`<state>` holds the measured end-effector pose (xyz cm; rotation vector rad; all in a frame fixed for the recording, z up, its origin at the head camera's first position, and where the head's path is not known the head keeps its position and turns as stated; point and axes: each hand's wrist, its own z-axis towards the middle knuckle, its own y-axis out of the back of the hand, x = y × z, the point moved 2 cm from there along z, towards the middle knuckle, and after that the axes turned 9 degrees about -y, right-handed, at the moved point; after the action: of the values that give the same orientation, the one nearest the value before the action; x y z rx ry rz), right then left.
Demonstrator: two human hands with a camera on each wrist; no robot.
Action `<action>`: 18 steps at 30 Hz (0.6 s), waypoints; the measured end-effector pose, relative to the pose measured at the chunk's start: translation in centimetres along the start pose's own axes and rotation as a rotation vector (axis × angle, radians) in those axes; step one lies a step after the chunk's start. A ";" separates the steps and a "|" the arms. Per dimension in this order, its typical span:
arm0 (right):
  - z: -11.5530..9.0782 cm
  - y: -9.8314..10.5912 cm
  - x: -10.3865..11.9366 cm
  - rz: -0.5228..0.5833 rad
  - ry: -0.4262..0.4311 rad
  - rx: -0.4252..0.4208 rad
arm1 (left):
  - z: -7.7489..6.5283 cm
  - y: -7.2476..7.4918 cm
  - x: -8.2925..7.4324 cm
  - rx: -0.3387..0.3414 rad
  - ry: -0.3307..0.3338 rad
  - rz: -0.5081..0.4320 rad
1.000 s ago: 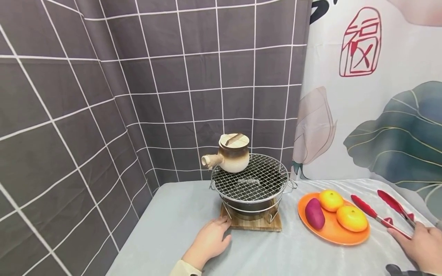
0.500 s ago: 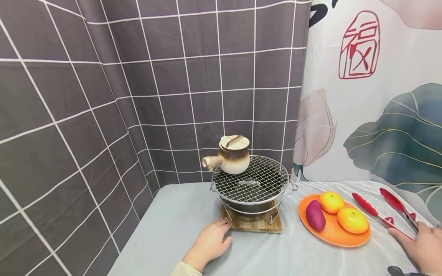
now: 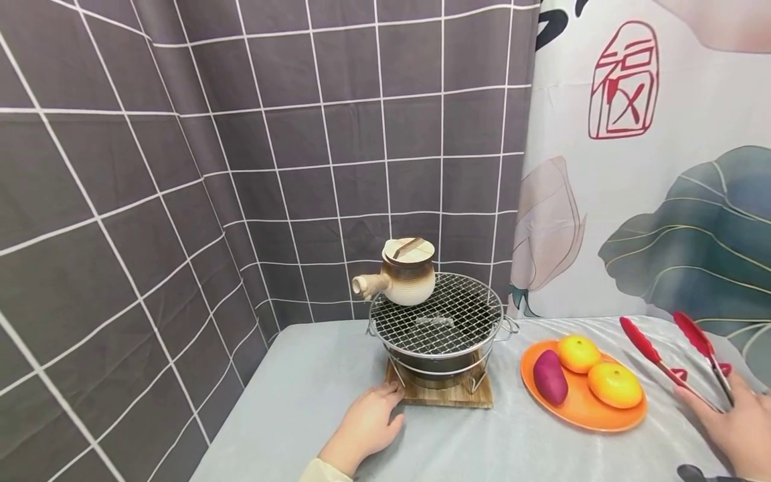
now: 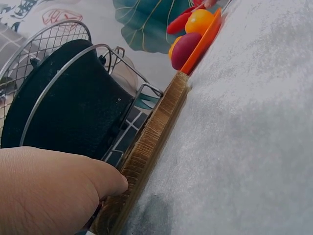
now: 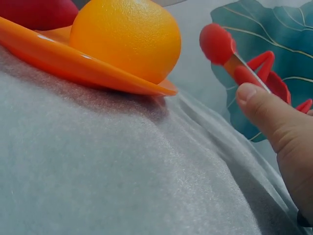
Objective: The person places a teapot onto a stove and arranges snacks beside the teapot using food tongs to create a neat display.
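Observation:
My right hand (image 3: pixel 737 422) grips red-tipped tongs (image 3: pixel 640 339) at the table's right side. Their two arms are spread apart and point away from me, tips raised. In the right wrist view the thumb (image 5: pixel 261 110) lies along one arm of the tongs. My left hand (image 3: pixel 366 420) rests with extended fingers at the left corner of a wooden board (image 3: pixel 446 397); the left wrist view shows a fingertip against the board's edge (image 4: pixel 146 142). On this board stands a round charcoal grill (image 3: pixel 436 365) with a wire mesh top (image 3: pixel 464 314).
A lidded clay pot (image 3: pixel 409 288) with a side handle sits on the mesh's back left. Right of the grill, an orange plate (image 3: pixel 581 415) holds a purple sweet potato (image 3: pixel 550 377) and two mandarins (image 3: pixel 614 385). A gridded curtain (image 3: pixel 337 181) hangs behind the table.
My right hand has lifted the tongs' tips upward and slightly right. The left hand stays at the board, and the grill, pot and plate keep their places.

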<state>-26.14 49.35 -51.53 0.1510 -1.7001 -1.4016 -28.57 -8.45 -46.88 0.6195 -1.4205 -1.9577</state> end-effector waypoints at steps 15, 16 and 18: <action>0.3 0.3 0.1 0.181 -0.110 0.086 | -0.2 -0.5 0.4 -0.029 0.001 -0.021; 0.2 0.5 0.1 0.184 -0.111 0.085 | -0.2 -0.5 0.4 -0.032 -0.003 -0.018; 0.1 0.6 0.0 0.192 -0.105 0.079 | -0.1 -0.5 0.3 -0.036 -0.009 -0.017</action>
<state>-25.95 49.59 -50.99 -0.0418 -1.8060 -1.2197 -28.82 -8.65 -47.39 0.6092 -1.3861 -1.9975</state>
